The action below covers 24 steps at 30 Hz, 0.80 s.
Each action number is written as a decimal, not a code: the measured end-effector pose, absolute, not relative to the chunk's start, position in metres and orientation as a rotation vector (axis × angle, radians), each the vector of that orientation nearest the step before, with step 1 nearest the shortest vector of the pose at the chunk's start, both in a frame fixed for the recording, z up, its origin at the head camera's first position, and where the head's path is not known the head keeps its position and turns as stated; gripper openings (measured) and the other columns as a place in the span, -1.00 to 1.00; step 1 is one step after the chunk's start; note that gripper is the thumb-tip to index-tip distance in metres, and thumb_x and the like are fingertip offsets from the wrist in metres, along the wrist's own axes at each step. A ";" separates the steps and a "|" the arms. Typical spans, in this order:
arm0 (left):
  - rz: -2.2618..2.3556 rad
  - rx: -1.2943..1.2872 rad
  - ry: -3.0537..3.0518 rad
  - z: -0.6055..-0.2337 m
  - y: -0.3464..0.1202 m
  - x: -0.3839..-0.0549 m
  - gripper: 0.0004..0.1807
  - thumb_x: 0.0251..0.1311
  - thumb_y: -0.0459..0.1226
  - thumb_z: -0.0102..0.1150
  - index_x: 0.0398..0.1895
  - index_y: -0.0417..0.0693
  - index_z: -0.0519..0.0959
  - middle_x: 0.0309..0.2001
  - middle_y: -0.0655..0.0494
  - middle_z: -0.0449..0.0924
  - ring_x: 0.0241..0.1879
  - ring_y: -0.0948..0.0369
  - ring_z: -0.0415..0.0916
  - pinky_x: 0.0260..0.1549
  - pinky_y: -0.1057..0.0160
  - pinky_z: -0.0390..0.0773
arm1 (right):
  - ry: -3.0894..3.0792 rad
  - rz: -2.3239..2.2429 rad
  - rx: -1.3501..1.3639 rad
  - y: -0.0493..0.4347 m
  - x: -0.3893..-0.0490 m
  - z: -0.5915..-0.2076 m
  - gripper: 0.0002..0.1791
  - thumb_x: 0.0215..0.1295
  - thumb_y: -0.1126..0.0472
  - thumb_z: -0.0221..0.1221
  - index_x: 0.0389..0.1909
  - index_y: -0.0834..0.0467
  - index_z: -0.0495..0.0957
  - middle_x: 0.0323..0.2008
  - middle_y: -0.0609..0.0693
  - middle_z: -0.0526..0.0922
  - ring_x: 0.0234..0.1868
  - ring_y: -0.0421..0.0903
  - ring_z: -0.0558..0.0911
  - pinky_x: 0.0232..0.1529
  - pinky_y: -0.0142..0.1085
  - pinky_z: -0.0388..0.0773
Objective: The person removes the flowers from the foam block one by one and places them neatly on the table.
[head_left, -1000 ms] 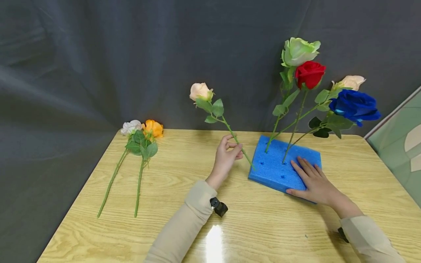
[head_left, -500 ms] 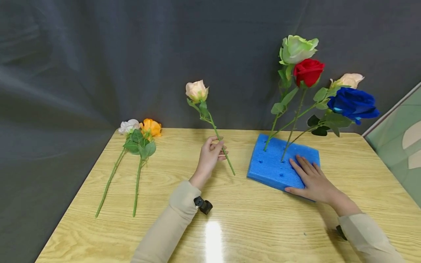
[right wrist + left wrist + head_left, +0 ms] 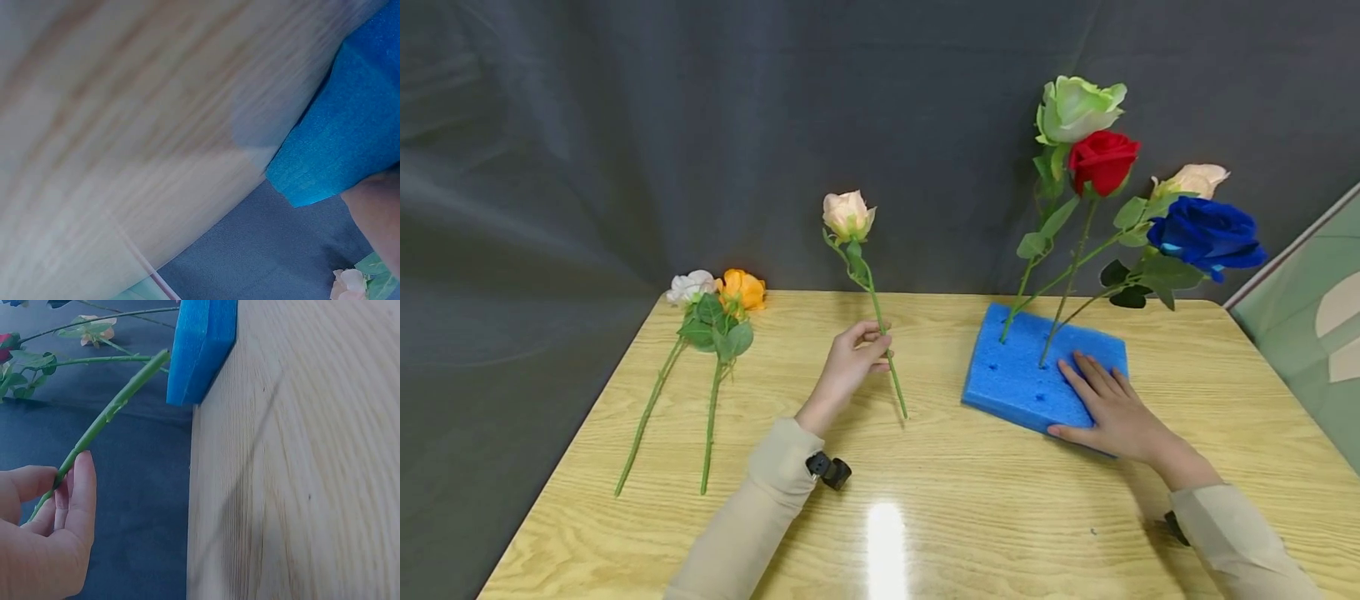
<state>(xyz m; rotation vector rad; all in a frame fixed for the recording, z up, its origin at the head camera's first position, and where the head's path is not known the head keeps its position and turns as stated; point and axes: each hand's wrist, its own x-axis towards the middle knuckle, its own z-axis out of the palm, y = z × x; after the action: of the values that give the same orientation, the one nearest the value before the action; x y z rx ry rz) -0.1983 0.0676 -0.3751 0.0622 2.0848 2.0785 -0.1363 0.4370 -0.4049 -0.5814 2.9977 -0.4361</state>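
Note:
My left hand (image 3: 852, 360) pinches the green stem of a pale peach rose (image 3: 848, 215) between thumb and fingers, the bloom up and the stem's lower end slanting right above the table. In the left wrist view the stem (image 3: 112, 409) stands clear of the wood. My right hand (image 3: 1116, 417) lies spread on the right front part of a blue foam block (image 3: 1011, 387), pressing with straight fingers. Stuck in the foam are a green-white rose (image 3: 1078, 110), a red rose (image 3: 1103, 162), a blue rose (image 3: 1207, 236) and another peach rose (image 3: 1197, 180). Several holes show in its top.
On the left of the wooden table (image 3: 970, 517) lie a white rose (image 3: 692, 287) and an orange rose (image 3: 742, 290), stems toward me. A dark curtain (image 3: 760, 125) hangs behind the table's back edge. A green panel (image 3: 1311, 333) stands at the right.
My left hand has carried the peach rose left, away from the foam block and a little toward me, its stem turning more upright. The right hand has stayed on the foam.

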 end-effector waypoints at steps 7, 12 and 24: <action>2.021 0.068 2.108 -0.374 0.061 -0.196 -0.58 0.32 -0.38 0.06 0.24 -0.21 0.39 -0.19 0.00 0.45 -0.33 0.28 0.54 -0.07 0.02 0.67 | 2.998 -0.440 -0.586 0.438 -0.137 -0.405 0.10 0.16 -0.22 0.22 0.51 0.18 -0.16 0.48 0.38 -0.14 0.50 0.32 -0.17 0.49 0.17 -0.43; 1.955 0.089 2.137 -0.376 0.055 -0.194 -0.58 0.32 -0.40 0.05 0.24 -0.24 0.37 -0.16 -0.06 0.48 -0.24 0.13 0.59 -0.12 0.07 0.69 | 2.998 -0.449 -0.590 0.438 -0.136 -0.405 0.10 0.16 -0.22 0.22 0.52 0.17 -0.17 0.48 0.38 -0.15 0.50 0.32 -0.18 0.49 0.16 -0.44; 1.795 0.092 2.186 -0.387 0.010 -0.186 -0.53 0.36 -0.34 0.04 0.30 -0.29 0.33 -0.08 -0.08 0.46 -0.14 0.12 0.57 -0.12 0.10 0.69 | 2.982 -0.447 -0.562 0.437 -0.136 -0.404 0.11 0.15 -0.23 0.22 0.51 0.19 -0.15 0.48 0.38 -0.15 0.50 0.33 -0.17 0.48 0.19 -0.40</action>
<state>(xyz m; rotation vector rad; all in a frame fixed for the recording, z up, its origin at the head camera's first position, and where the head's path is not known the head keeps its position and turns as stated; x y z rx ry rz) -0.1862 0.0099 -0.3866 0.0923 2.1861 1.7949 -0.1358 0.4375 -0.4040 -0.5620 2.9816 -0.4468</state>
